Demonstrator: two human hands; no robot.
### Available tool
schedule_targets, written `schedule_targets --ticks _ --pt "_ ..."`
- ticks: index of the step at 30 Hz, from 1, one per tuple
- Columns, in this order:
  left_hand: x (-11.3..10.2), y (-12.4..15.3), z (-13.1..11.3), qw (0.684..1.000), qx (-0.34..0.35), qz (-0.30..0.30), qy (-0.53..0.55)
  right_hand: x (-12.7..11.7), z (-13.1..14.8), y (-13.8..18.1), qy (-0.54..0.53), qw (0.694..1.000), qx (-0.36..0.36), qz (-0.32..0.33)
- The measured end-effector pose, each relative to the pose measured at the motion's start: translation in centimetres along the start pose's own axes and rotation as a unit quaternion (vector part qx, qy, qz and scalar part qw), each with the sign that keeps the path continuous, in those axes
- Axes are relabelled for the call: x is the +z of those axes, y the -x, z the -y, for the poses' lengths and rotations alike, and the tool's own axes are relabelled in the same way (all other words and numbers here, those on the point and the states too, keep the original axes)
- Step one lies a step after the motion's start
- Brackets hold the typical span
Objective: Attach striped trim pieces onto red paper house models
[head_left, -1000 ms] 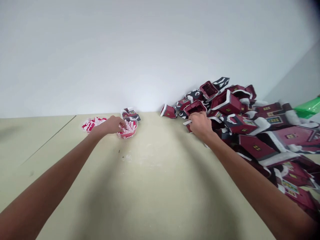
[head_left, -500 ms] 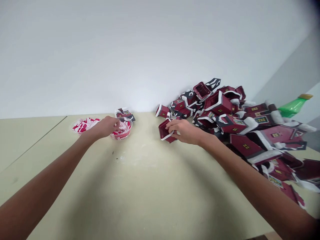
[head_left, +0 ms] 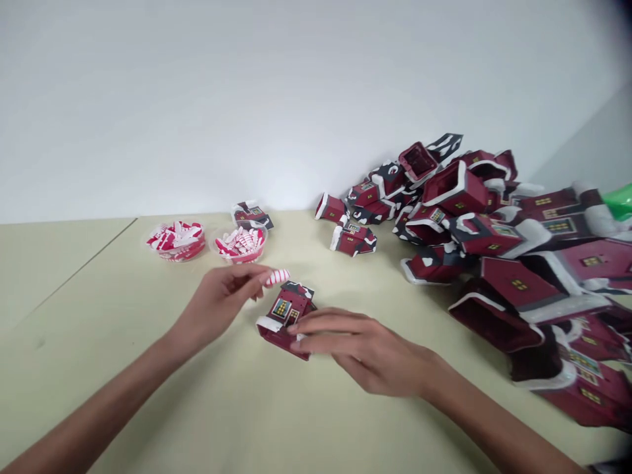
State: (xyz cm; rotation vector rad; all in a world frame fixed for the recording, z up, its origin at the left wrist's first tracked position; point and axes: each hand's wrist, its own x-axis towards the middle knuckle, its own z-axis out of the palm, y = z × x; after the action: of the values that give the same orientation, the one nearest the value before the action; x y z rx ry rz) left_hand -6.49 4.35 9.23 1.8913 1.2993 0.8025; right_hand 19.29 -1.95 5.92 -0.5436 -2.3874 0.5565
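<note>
Piled model houses (head_left: 518,283) suggest a craft workshop.

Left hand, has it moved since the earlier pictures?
Yes. Judged against the right-hand tub, where it was before, the left hand has come toward the person and to the right, now holding a striped piece.

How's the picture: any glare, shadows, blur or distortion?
Head view: light on the wall is diffuse, without hard glare; soft shadows lie on the table below the forearms; houses look softer and stretched toward the right edge; the upper right corner is dark.
</note>
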Motion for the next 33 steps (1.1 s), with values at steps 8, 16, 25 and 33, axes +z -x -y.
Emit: schedule_targets --ticks 8,16,25,33 --pt "3.2 1.0 -0.9 0.985 -0.083 0.092 0.118 3.2 -3.4 -2.0 -0.112 0.937 0.132 -0.304" --pt "2.8 0.6 0.8 0.998 0.002 0.063 -0.011 3.5 -3.9 -1.3 -0.05 0.922 0.198 -0.33" --pt "4.8 5.8 0.4 0.993 -0.047 0.097 0.048 4.5 -3.2 -0.6 -0.069 0.932 0.213 -0.284" --pt "5.6 4.4 2.8 0.995 0.002 0.032 0.092 4.2 -2.2 -0.3 -0.05 0.929 0.223 -0.292"
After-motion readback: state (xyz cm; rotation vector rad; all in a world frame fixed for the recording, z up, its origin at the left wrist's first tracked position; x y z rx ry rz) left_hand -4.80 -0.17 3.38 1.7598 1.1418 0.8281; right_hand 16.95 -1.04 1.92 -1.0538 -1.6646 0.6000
